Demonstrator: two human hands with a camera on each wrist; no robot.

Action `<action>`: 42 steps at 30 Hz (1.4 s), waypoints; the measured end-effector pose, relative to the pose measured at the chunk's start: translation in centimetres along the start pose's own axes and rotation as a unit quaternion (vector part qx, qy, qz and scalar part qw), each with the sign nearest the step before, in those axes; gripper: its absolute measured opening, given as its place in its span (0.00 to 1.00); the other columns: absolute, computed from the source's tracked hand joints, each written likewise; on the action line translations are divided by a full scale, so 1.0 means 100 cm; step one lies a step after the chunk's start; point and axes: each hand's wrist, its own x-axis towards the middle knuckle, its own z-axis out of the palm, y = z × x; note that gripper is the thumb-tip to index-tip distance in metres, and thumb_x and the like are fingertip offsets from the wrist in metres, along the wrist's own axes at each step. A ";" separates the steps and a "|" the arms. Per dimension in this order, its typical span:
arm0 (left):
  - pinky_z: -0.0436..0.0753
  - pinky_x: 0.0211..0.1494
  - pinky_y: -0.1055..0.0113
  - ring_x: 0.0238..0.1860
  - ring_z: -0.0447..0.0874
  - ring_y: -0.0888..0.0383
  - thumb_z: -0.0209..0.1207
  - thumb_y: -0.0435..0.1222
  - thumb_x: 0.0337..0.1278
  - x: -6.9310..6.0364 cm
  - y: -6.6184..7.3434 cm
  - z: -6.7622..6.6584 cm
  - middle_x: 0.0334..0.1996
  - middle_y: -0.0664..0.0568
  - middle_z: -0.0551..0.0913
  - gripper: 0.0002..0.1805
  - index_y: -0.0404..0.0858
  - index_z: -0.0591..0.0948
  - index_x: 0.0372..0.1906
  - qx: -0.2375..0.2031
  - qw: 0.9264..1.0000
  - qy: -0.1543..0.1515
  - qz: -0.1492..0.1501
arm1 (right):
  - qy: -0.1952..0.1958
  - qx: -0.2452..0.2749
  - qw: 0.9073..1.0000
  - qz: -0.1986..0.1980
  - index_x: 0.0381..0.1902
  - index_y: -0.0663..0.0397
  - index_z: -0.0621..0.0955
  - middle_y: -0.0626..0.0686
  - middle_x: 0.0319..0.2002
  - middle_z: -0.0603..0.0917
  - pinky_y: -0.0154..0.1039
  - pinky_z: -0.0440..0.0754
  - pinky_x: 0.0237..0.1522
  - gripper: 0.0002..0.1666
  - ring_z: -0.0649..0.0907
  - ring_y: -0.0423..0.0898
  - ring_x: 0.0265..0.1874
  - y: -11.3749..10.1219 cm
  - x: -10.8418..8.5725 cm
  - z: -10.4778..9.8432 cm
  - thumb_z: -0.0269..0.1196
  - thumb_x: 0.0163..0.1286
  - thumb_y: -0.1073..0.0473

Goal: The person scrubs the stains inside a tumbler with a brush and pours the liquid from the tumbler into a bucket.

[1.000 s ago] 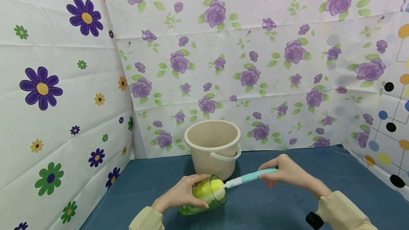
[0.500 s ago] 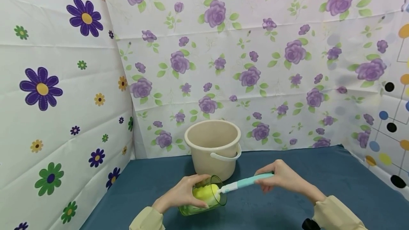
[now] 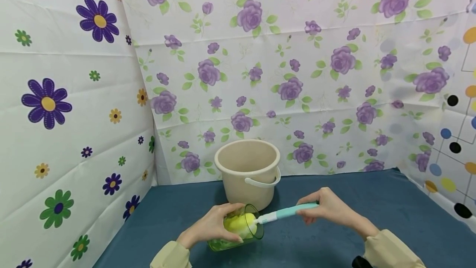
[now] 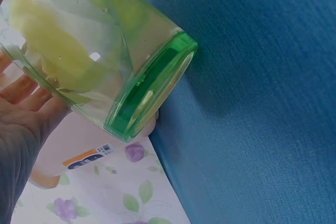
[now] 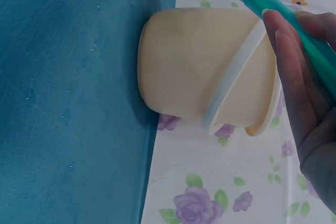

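My left hand (image 3: 213,224) grips a clear green glass (image 3: 219,244), tilted on its side with its mouth to the right. In the left wrist view the glass's thick green base (image 4: 152,87) shows just off the blue cloth. Inside sits the yellow sponge head (image 3: 243,223) of a bottle brush. Its white and teal handle (image 3: 291,210) slants up to the right out of the mouth. My right hand (image 3: 331,206) pinches the handle's far end between thumb and fingers. In the right wrist view the fingers (image 5: 294,66) lie along the teal handle.
A beige bucket (image 3: 247,189) with a white handle (image 3: 262,183) stands right behind the glass. Blue cloth (image 3: 334,239) covers the table, with water drops on it in the right wrist view. Flower-printed sheets (image 3: 230,73) hang at the back and sides.
The brush has gone deeper into the glass, then drawn back a hair. My right hand has moved slightly left and down with it. My left hand and the glass stay in place.
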 end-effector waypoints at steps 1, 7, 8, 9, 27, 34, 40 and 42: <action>0.74 0.47 0.63 0.48 0.72 0.60 0.68 0.53 0.39 0.000 0.000 0.000 0.50 0.55 0.74 0.42 0.45 0.67 0.63 0.003 1.000 0.000 0.002 | -0.001 0.000 1.000 -0.002 0.40 0.62 0.83 0.55 0.22 0.82 0.47 0.79 0.20 0.12 0.82 0.53 0.19 0.001 0.000 0.000 0.63 0.61 0.60; 0.73 0.48 0.61 0.49 0.72 0.59 0.67 0.54 0.39 0.001 0.000 -0.002 0.52 0.53 0.73 0.42 0.44 0.68 0.63 0.012 1.000 0.001 0.004 | -0.008 0.022 1.000 -0.001 0.40 0.62 0.83 0.55 0.22 0.82 0.47 0.79 0.20 0.11 0.82 0.53 0.19 0.002 -0.002 0.002 0.62 0.61 0.62; 0.73 0.48 0.61 0.49 0.72 0.59 0.67 0.54 0.39 0.002 0.000 -0.002 0.53 0.53 0.73 0.42 0.44 0.67 0.63 0.011 1.000 0.000 0.002 | -0.008 0.026 1.000 0.000 0.41 0.62 0.83 0.56 0.22 0.82 0.47 0.79 0.20 0.11 0.82 0.53 0.19 0.002 -0.002 0.003 0.62 0.61 0.62; 0.73 0.49 0.61 0.49 0.71 0.59 0.67 0.54 0.39 0.002 0.000 -0.002 0.53 0.53 0.73 0.42 0.44 0.67 0.63 0.010 1.000 0.000 0.000 | -0.007 0.027 1.000 0.001 0.41 0.63 0.82 0.56 0.22 0.82 0.47 0.79 0.20 0.11 0.82 0.53 0.19 0.001 -0.002 0.003 0.62 0.61 0.63; 0.72 0.50 0.62 0.52 0.70 0.58 0.67 0.53 0.40 0.000 0.000 0.001 0.56 0.54 0.71 0.42 0.46 0.67 0.64 -0.008 1.000 -0.002 -0.003 | 0.013 0.004 1.000 0.010 0.39 0.68 0.82 0.56 0.21 0.82 0.45 0.79 0.20 0.11 0.81 0.54 0.18 -0.028 -0.006 0.007 0.62 0.61 0.64; 0.72 0.50 0.60 0.52 0.70 0.58 0.66 0.54 0.40 0.000 0.000 0.000 0.56 0.52 0.71 0.42 0.46 0.67 0.64 -0.001 1.000 -0.004 -0.006 | -0.001 0.021 1.000 0.003 0.39 0.69 0.82 0.58 0.21 0.82 0.46 0.79 0.19 0.11 0.81 0.56 0.19 -0.027 -0.006 0.005 0.61 0.61 0.66; 0.72 0.50 0.61 0.52 0.70 0.59 0.67 0.54 0.39 0.000 0.000 0.000 0.56 0.52 0.71 0.42 0.46 0.67 0.64 -0.002 1.000 -0.002 -0.004 | 0.003 0.030 1.000 0.004 0.40 0.69 0.81 0.59 0.21 0.82 0.47 0.79 0.20 0.11 0.81 0.56 0.19 -0.028 -0.006 0.007 0.62 0.61 0.66; 0.72 0.50 0.62 0.52 0.71 0.59 0.67 0.54 0.39 0.000 0.001 0.000 0.55 0.52 0.71 0.42 0.46 0.67 0.64 -0.004 1.000 -0.002 -0.005 | 0.010 0.029 1.000 0.006 0.39 0.69 0.82 0.59 0.21 0.82 0.46 0.79 0.20 0.11 0.81 0.58 0.19 -0.028 -0.005 0.007 0.62 0.61 0.66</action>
